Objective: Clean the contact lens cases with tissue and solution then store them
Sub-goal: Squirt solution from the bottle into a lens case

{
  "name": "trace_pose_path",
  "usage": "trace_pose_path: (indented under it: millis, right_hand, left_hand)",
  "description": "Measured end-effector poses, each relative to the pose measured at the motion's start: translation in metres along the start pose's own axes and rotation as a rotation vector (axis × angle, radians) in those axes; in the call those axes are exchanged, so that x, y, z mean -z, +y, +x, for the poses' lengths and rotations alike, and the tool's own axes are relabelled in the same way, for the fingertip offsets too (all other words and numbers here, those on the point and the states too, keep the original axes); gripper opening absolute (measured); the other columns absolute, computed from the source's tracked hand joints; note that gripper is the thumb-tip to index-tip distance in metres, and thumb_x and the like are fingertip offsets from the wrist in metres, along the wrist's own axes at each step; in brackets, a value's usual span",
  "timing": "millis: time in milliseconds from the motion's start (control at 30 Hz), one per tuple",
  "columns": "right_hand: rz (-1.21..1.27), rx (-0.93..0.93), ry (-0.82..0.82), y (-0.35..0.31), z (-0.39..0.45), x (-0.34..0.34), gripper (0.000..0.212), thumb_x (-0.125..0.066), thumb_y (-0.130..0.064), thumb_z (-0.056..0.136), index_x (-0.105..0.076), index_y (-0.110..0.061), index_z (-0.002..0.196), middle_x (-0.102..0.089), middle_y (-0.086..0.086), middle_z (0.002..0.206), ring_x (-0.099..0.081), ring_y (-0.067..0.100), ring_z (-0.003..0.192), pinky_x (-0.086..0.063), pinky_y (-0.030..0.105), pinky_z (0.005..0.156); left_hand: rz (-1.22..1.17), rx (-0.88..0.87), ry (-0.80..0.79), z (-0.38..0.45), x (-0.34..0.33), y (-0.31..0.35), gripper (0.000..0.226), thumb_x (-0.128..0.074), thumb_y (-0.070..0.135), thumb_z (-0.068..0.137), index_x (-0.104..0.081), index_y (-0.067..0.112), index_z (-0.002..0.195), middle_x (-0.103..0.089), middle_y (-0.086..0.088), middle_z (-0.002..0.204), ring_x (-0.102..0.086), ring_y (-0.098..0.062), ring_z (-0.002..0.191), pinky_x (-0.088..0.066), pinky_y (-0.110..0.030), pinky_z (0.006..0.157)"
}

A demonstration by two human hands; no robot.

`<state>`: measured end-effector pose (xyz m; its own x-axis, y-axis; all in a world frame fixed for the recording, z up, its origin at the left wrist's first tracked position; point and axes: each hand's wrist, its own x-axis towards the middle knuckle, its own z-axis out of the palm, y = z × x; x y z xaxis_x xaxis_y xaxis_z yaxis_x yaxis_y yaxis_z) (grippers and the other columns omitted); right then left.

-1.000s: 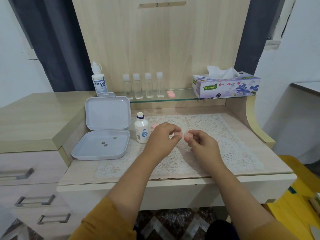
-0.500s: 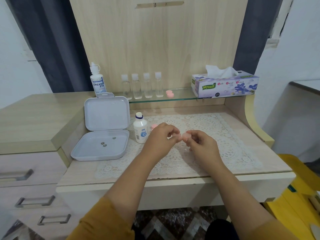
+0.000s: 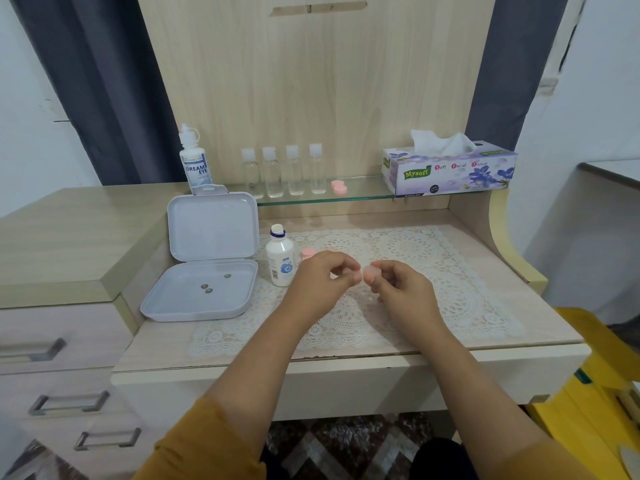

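Between the two hands, above the worktop (image 3: 485, 271), a pink case (image 3: 370, 273) was pinched by right hand (image 3: 401, 292) fingers; left hand (image 3: 322, 282) fingers curled, pinching its other end. Small, light, likely slippery plastic: best gripped at the rims.

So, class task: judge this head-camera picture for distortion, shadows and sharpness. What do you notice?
Head view: the wide lens bows the desk's front edge and tilts the curtains outward; soft, even light throws only faint shadows beneath the hands; the tissue box lettering reads clearly, while the small pink case between the fingertips is pale and indistinct.
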<state>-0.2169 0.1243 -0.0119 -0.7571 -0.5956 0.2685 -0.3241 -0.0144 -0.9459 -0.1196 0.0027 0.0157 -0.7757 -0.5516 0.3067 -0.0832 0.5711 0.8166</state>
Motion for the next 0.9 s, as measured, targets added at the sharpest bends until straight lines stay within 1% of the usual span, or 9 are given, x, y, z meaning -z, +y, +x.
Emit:
trace_pose_path:
  millis: [133,267,367,467,600,667,767,833,900]
  right_hand:
    - [0.006,0.013,-0.008,-0.0026,-0.0015,0.0001,0.010,-0.067,-0.028,0.089,-0.064,-0.037,0.092,-0.069,-0.008,0.087,-0.065,0.002,0.081,-0.053,0.020,0.074]
    - [0.005,0.006,-0.015,-0.0036,-0.0017,0.0010,0.008,-0.068,-0.028,0.089,-0.067,-0.031,0.097,-0.069,-0.007,0.086,-0.064,0.001,0.077,-0.051,0.015,0.069]
    - [0.024,-0.004,-0.014,-0.0026,-0.0013,0.0004,0.009,-0.068,-0.025,0.088,-0.067,-0.031,0.096,-0.070,-0.006,0.086,-0.065,0.004,0.078,-0.053,0.018,0.070]
    - [0.032,-0.011,-0.013,-0.0028,-0.0008,0.0002,0.009,-0.068,-0.024,0.089,-0.068,-0.030,0.096,-0.069,-0.006,0.085,-0.064,0.002,0.076,-0.050,0.015,0.067]
    - [0.037,-0.020,-0.016,-0.0039,-0.0014,0.0003,0.009,-0.068,-0.024,0.089,-0.067,-0.029,0.096,-0.069,-0.006,0.085,-0.064,0.002,0.076,-0.050,0.015,0.067]
    - [0.051,-0.025,-0.014,-0.0041,-0.0018,0.0002,0.009,-0.068,-0.023,0.089,-0.068,-0.028,0.096,-0.069,-0.006,0.086,-0.064,0.003,0.077,-0.051,0.015,0.067]
    - [0.058,-0.025,-0.005,-0.0043,-0.0016,0.0004,0.008,-0.068,-0.024,0.089,-0.068,-0.028,0.096,-0.070,-0.005,0.085,-0.065,0.004,0.078,-0.051,0.017,0.067]
    - [0.050,-0.024,-0.007,-0.0043,-0.0017,0.0008,0.008,-0.068,-0.025,0.089,-0.067,-0.030,0.095,-0.070,-0.006,0.085,-0.064,0.003,0.076,-0.051,0.016,0.067]
    - [0.044,-0.022,-0.013,-0.0048,-0.0022,0.0011,0.008,-0.068,-0.027,0.089,-0.066,-0.032,0.095,-0.069,-0.006,0.084,-0.063,0.001,0.073,-0.049,0.014,0.065]
  left_hand:
    - [-0.013,0.006,-0.003,0.0000,0.0017,0.0017,0.008,-0.074,0.025,0.080,-0.071,0.022,0.088,-0.064,0.008,0.093,-0.055,-0.002,0.081,-0.043,-0.019,0.073]
    - [-0.014,0.003,0.003,0.0009,0.0029,0.0018,0.011,-0.077,0.024,0.077,-0.069,0.024,0.083,-0.064,0.004,0.092,-0.056,-0.009,0.083,-0.049,-0.026,0.078]
    - [-0.022,0.004,-0.011,0.0001,0.0040,0.0006,0.011,-0.077,0.021,0.077,-0.070,0.024,0.084,-0.064,0.009,0.092,-0.054,0.000,0.080,-0.044,-0.020,0.074]
    - [-0.051,0.012,-0.024,-0.0012,0.0050,0.0007,0.010,-0.075,0.017,0.080,-0.071,0.025,0.085,-0.064,0.012,0.090,-0.052,0.009,0.071,-0.040,-0.015,0.071]
    - [-0.059,0.023,-0.032,-0.0021,0.0058,0.0009,0.015,-0.070,0.012,0.084,-0.072,0.025,0.088,-0.065,0.008,0.091,-0.050,0.008,0.062,-0.042,-0.009,0.065]
    - [-0.060,-0.002,-0.029,-0.0027,0.0057,0.0004,0.014,-0.070,0.013,0.084,-0.072,0.026,0.089,-0.066,0.010,0.097,-0.052,0.006,0.069,-0.043,-0.013,0.069]
    - [-0.056,-0.038,-0.005,-0.0027,0.0036,-0.0017,0.011,-0.074,0.020,0.080,-0.070,0.025,0.090,-0.062,0.012,0.098,-0.054,0.000,0.089,-0.040,-0.018,0.076]
    - [-0.069,-0.021,0.003,-0.0026,0.0020,-0.0031,0.014,-0.073,0.016,0.081,-0.068,0.024,0.092,-0.062,0.012,0.095,-0.055,-0.002,0.089,-0.038,-0.018,0.075]
    - [-0.083,-0.004,-0.005,-0.0030,0.0020,-0.0036,0.017,-0.070,0.011,0.083,-0.067,0.024,0.094,-0.063,0.013,0.092,-0.055,0.000,0.087,-0.038,-0.014,0.072]
